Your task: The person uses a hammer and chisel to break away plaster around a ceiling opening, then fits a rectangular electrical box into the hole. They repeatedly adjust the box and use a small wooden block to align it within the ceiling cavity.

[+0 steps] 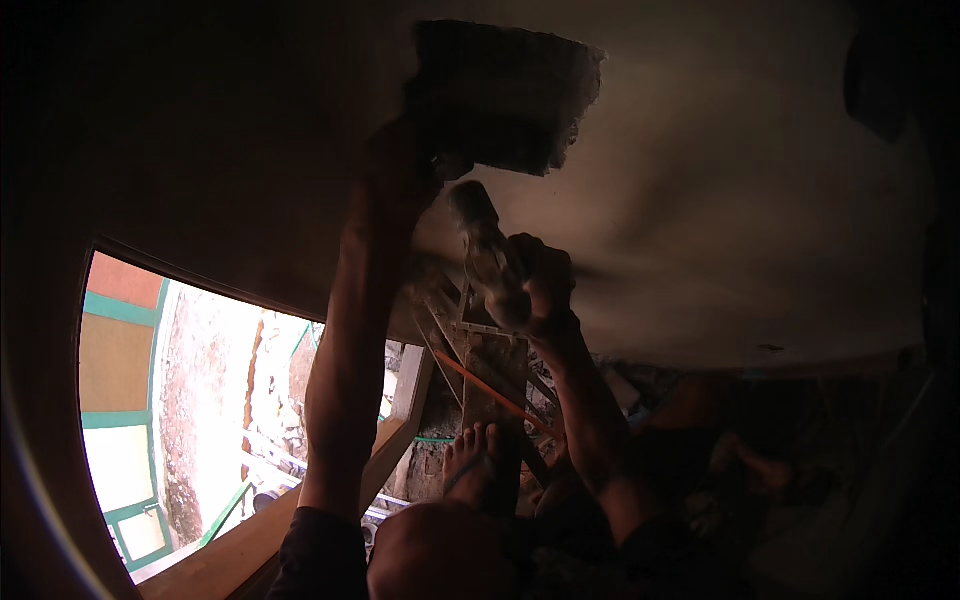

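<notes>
Plaster-smeared hammer (487,255) sits in the right hand (545,285), its fingers wrapped tight around the handle, the head pointing up toward the wall just below a dark rough-edged hole (500,95). Left hand (400,170) is raised against the wall at the hole's lower left edge; it is in deep shadow, so I cannot tell whether its fingers are spread or gripping something. Below the hands, a bare foot (478,462) in a sandal rests on a wooden ladder-like frame (490,365). A window opening (200,400) at the left shows bright daylight and green-framed panels.
</notes>
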`<state>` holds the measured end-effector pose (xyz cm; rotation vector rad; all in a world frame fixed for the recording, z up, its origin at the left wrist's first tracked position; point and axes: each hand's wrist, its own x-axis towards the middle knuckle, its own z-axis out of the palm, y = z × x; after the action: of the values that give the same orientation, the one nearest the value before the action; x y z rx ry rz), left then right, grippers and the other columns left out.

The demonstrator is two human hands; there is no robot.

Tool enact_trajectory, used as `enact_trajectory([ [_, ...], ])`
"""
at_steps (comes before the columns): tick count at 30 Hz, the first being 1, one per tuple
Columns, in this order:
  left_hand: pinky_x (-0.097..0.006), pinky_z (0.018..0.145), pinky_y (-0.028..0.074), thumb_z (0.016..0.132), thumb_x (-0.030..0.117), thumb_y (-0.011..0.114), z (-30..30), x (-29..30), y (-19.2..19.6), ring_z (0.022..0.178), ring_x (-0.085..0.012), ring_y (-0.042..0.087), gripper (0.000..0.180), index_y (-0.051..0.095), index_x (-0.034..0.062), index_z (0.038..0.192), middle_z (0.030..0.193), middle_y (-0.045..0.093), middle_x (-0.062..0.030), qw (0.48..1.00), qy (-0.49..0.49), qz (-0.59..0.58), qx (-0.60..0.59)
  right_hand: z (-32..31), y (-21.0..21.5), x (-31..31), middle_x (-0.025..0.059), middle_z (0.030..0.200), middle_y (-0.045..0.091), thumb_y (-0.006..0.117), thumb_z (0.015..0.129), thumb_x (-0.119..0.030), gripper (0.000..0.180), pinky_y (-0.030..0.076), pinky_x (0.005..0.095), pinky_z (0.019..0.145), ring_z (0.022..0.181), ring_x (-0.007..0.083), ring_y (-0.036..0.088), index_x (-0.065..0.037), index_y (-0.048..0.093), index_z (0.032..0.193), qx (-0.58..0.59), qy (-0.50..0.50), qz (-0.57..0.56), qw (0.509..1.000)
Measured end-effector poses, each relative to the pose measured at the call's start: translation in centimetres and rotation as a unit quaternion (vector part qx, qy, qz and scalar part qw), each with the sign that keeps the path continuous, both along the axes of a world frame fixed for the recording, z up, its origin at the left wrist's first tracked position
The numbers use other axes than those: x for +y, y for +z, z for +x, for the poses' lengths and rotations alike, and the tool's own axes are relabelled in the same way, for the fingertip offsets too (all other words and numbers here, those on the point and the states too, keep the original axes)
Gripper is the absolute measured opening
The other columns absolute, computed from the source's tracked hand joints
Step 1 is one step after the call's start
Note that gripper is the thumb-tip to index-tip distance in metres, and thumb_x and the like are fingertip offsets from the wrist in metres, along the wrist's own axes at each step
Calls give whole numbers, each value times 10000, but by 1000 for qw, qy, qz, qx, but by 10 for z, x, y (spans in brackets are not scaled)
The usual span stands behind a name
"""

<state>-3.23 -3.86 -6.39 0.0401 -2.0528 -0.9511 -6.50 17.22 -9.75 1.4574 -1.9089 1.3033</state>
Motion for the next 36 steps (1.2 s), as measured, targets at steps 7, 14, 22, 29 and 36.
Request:
enact_trajectory([
  [7, -287, 709, 570, 962, 151, 633, -12, 0, -3, 851, -167, 694, 255, 634, 41, 1193, 964, 709, -61, 925, -172, 340, 7, -4, 6, -13, 72, 591, 485, 706, 676, -10, 218, 455, 339, 494, 542, 238, 565, -61, 522, 780, 0, -26, 8, 1000],
  [14, -280, 694, 566, 983, 160, 613, -16, -8, -10, 822, -159, 688, 239, 634, 39, 1187, 943, 703, -57, 847, -261, 463, 30, 6, 21, 5, 93, 686, 575, 723, 793, -119, 135, 490, 388, 540, 612, 284, 614, -71, 598, 814, 44, 74, 16, 996],
  [22, -251, 650, 546, 1027, 183, 561, -15, -7, -9, 757, -124, 656, 220, 633, 23, 1159, 895, 680, -42, 973, -116, 200, 14, 2, 17, -3, 41, 692, 616, 744, 800, -88, 137, 485, 352, 509, 601, 219, 613, -98, 608, 809, 72, 14, 36, 997],
  [29, -231, 618, 520, 1052, 209, 524, -26, -17, -10, 735, -95, 616, 252, 625, 4, 1158, 867, 648, -17, 791, -246, 560, 6, -10, 10, -17, 82, 639, 559, 735, 755, -61, 165, 473, 372, 496, 530, 283, 594, -48, 596, 843, -10, -13, 18, 1000],
  [36, -264, 668, 542, 1036, 197, 539, -13, 1, 0, 781, -129, 638, 257, 624, 11, 1191, 925, 667, -27, 994, -14, 111, 4, -8, 16, -11, 122, 677, 606, 713, 780, -46, 163, 512, 367, 535, 567, 289, 644, -30, 591, 888, -9, -20, 57, 998],
])
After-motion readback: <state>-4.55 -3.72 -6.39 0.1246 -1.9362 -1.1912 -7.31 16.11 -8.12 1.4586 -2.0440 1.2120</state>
